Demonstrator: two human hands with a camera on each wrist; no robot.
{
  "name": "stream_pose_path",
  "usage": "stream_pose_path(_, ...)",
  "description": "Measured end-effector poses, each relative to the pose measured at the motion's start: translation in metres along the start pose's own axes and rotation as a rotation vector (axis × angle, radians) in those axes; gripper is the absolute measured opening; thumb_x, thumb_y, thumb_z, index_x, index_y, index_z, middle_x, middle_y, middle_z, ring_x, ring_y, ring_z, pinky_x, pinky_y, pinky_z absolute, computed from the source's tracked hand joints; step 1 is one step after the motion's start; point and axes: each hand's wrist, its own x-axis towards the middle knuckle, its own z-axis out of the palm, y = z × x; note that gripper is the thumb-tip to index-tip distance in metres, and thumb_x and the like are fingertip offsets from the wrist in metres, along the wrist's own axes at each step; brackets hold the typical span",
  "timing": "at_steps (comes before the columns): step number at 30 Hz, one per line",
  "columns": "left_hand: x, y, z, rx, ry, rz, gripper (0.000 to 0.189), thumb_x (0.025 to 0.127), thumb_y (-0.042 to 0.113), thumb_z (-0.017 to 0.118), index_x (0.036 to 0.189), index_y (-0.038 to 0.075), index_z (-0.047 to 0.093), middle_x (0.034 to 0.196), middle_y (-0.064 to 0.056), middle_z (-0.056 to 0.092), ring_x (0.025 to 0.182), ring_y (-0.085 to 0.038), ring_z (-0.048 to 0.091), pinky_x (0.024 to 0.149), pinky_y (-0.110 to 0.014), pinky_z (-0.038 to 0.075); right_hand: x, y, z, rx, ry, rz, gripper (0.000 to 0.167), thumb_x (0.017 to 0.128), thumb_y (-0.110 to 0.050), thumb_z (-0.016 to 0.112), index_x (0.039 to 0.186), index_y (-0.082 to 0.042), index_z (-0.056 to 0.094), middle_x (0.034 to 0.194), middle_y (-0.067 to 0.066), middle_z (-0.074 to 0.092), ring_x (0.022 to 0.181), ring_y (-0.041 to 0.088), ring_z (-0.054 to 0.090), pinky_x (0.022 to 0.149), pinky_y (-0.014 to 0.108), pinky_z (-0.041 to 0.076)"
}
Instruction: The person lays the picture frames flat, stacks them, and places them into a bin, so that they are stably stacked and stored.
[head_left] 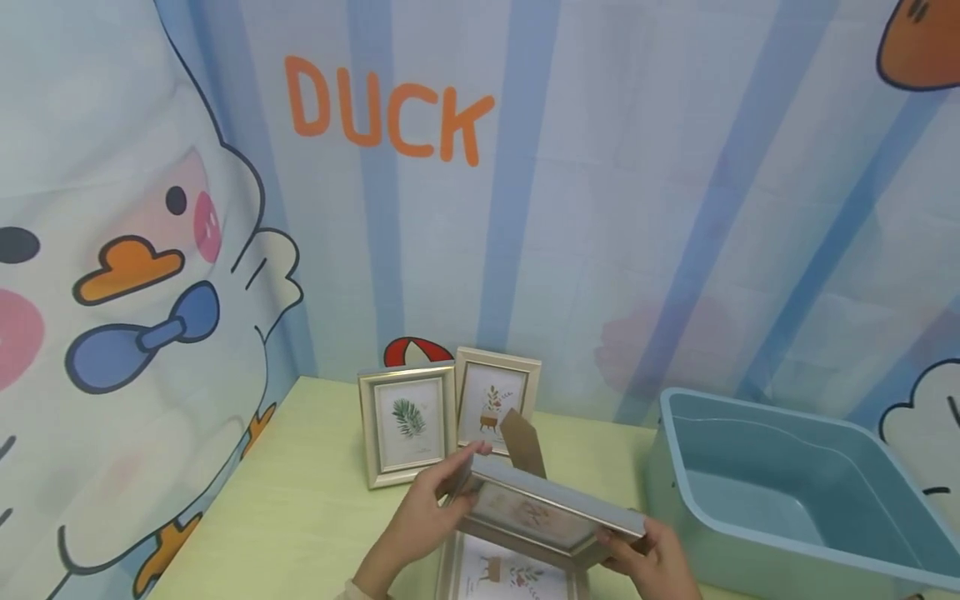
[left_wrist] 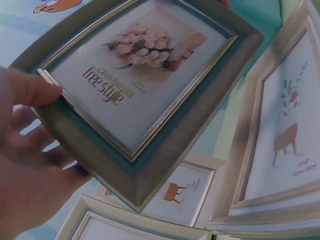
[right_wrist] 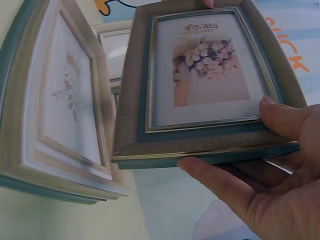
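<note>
The picture frame (head_left: 534, 515) was held at lower centre, seemingly being positioned.
Left hand (head_left: 426, 510) and right hand (head_left: 654, 563) pinched opposite ends; lowering likely needed both grips.

Held frame (head_left: 534, 515) above lying frame (head_left: 506, 577), standing frames (head_left: 411, 423) behind, tub (head_left: 738, 557) right

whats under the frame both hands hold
Part of another picture frame, face up, shows beneath it. In the head view, the held frame hides its far edge; whether anything lies under the lower one cannot be seen.
</note>
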Motion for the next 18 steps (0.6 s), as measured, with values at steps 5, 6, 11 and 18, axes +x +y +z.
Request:
stream_pose_path(5,0.003,0.005,-0.008,-0.042,-0.179,-0.056,0.084,0.090,-0.005,0.054,0.161,0.015,0.015,0.166,-0.015,0.020,0.151,-0.039,0.023,0.120,-0.057,0.020,-0.003,0.003,0.008,-0.041,0.060,-0.058,0.021,0.089,-0.001,0.069,0.101,0.016,0.064,0.091,0.004,0.072,0.082,0.006,0.070,0.073,0.033,0.063)
stream_pose_path(6,0.004,0.005,-0.010,-0.041,-0.206,-0.059,0.088,0.089,-0.005,0.055,0.162,0.017,0.011,0.168,-0.012,0.012,0.153,-0.038,0.019,0.121,-0.058,0.019,-0.003,0.003,0.009,-0.062,0.078,-0.072,0.018,0.088,0.000,0.070,0.098,0.014,0.065,0.089,0.001,0.071,0.082,0.005,0.069,0.072,0.032,0.063)
stream_pose_path(11,0.006,0.006,-0.014,-0.027,-0.270,-0.008,0.107,0.080,-0.009,0.063,0.162,0.025,0.003,0.170,-0.002,-0.004,0.156,-0.030,0.003,0.124,-0.049,0.021,-0.008,-0.001,0.017,-0.163,0.160,-0.088,0.011,0.085,0.000,0.073,0.095,0.001,0.071,0.090,0.001,0.072,0.081,0.001,0.065,0.071,0.029,0.062)
stream_pose_path(18,0.008,0.008,-0.020,0.002,-0.310,0.053,0.121,0.073,0.009,0.082,0.162,0.021,0.001,0.170,0.000,-0.005,0.155,-0.008,-0.001,0.123,-0.053,0.022,-0.015,0.000,0.025,-0.208,0.245,-0.244,0.023,0.080,0.005,0.075,0.101,-0.004,0.075,0.096,0.004,0.077,0.083,0.000,0.068,0.068,0.025,0.060)
